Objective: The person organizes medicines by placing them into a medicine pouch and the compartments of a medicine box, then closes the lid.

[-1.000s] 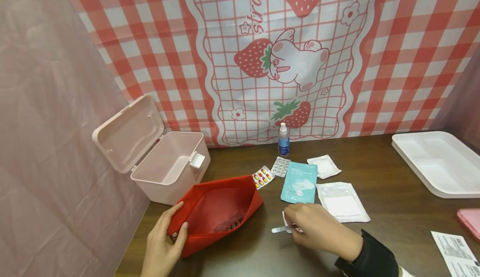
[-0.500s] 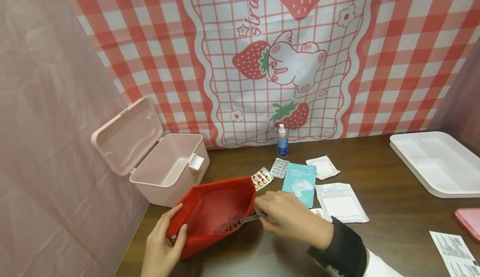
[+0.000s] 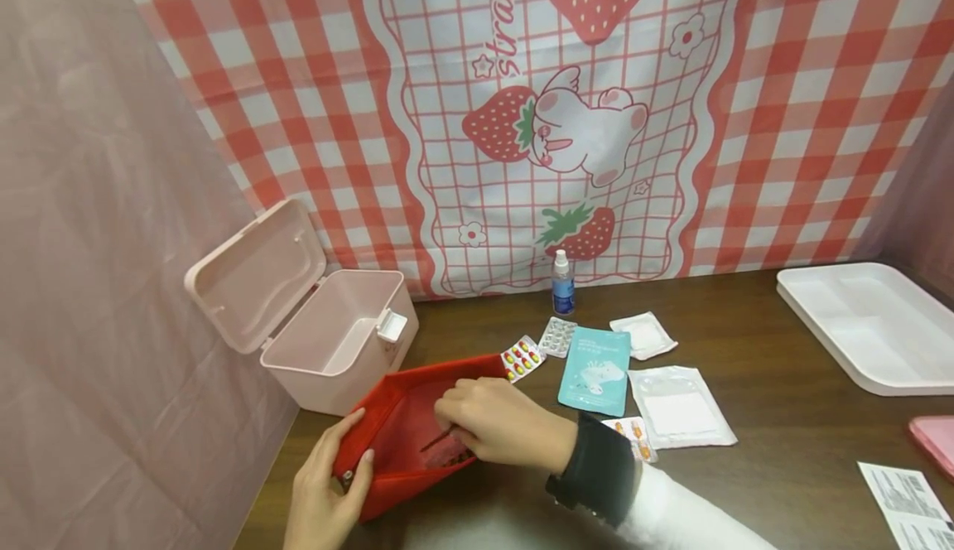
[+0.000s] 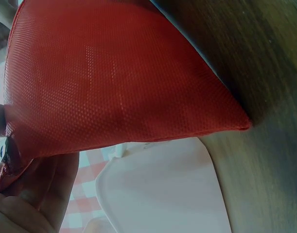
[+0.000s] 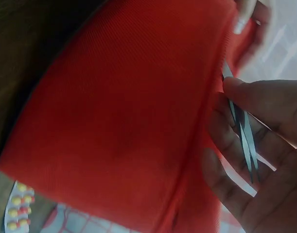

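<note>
Inserting tweezers (image 5: pixel 243 141) into the red pouch (image 3: pixel 417 434), lower centre: my right hand (image 3: pixel 495 426) pinches them, apparently inside; left hand (image 3: pixel 328 496) grips the pouch's edge. Next I release and withdraw.

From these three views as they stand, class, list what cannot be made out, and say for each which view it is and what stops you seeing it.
- Tips of the tweezers: right wrist view, hidden behind the red pouch; head view, covered by the right hand.
- Pouch contents: head view, dark blur under that hand.
- Left hand: head view, cut by the bottom edge.
- Print on the paper sheet: too small, cut by the corner.
- Bottle label: too small.
</note>
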`<act>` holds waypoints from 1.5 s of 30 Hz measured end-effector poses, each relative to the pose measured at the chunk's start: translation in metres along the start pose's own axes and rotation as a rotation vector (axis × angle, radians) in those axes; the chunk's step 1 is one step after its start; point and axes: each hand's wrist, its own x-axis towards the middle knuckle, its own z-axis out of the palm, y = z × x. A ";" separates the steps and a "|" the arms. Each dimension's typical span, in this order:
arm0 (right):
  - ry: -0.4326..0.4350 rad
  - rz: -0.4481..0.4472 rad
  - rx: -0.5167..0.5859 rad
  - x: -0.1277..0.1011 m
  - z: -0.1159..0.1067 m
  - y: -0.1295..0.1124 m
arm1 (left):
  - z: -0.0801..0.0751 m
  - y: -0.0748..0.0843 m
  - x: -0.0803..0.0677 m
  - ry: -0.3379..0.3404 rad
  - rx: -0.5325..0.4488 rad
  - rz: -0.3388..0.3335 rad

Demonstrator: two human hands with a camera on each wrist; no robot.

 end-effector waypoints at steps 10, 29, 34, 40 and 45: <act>-0.183 0.056 0.017 0.022 0.027 -0.009 | 0.000 0.000 -0.001 0.001 -0.006 0.005; -0.386 0.109 -0.013 0.024 0.032 -0.005 | 0.001 -0.001 0.000 0.003 -0.013 0.006; -0.417 0.161 -0.034 0.023 0.031 -0.003 | 0.001 -0.001 -0.001 0.000 -0.011 0.005; -0.432 0.198 -0.014 0.022 0.031 -0.001 | 0.001 -0.002 -0.001 0.004 -0.010 0.010; -0.414 0.203 -0.020 0.021 0.029 0.001 | 0.001 -0.002 -0.001 0.000 -0.004 0.009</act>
